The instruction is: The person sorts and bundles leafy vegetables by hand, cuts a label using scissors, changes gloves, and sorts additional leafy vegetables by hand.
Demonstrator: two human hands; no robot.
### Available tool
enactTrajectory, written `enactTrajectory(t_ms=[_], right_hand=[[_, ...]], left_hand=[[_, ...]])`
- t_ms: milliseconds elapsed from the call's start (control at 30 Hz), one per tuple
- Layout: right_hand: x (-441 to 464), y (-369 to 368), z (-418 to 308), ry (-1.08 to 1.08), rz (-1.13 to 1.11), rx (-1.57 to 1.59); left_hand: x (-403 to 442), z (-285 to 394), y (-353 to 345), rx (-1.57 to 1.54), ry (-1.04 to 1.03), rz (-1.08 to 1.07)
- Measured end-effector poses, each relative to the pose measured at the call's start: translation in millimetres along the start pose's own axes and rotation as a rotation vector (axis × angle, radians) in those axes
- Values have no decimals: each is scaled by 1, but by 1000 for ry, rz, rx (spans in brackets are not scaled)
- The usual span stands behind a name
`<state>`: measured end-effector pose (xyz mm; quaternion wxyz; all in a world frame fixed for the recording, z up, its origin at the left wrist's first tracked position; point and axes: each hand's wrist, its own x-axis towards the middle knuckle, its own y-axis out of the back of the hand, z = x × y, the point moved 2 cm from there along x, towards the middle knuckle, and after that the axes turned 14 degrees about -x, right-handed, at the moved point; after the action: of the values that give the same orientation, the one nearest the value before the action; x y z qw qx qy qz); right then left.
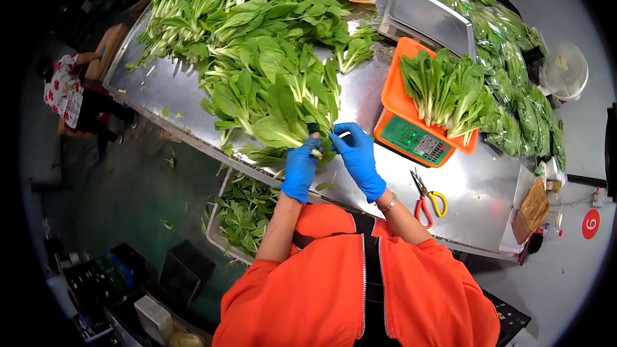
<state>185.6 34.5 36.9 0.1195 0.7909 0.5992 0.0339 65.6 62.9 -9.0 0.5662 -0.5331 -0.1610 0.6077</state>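
Observation:
My left hand [301, 166], in a blue glove, is closed around the pale stem end of a leafy green [277, 130], whose leaves point away from me. Just to its right, my right hand [357, 157], also gloved in blue, pinches a thin leaf stem [331, 126] between its fingertips. Both hands are above the near edge of the metal table [173, 93]. Directly beyond them lies a large heap of loose leafy greens [257, 26], which partly hides what the fingertips touch.
At the right, an orange tray [393, 87] with a bunch of greens sits on a digital scale [414, 140]. Scissors [424, 196] lie nearer me. Bagged greens [514, 90] line the right side. A crate of leaves [222, 218] is below the table edge. Two other people are nearby.

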Motion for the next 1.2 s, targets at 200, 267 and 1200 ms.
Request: enactTrajectory(t_ms=[200, 267, 1200], right_hand=[[-6, -19, -19, 344, 90, -421], [-7, -20, -20, 327, 81, -404], [64, 17, 36, -235, -102, 490]], left_hand=[[2, 4, 6, -63, 37, 7], [0, 7, 8, -85, 56, 1], [11, 2, -5, 110, -14, 21]])
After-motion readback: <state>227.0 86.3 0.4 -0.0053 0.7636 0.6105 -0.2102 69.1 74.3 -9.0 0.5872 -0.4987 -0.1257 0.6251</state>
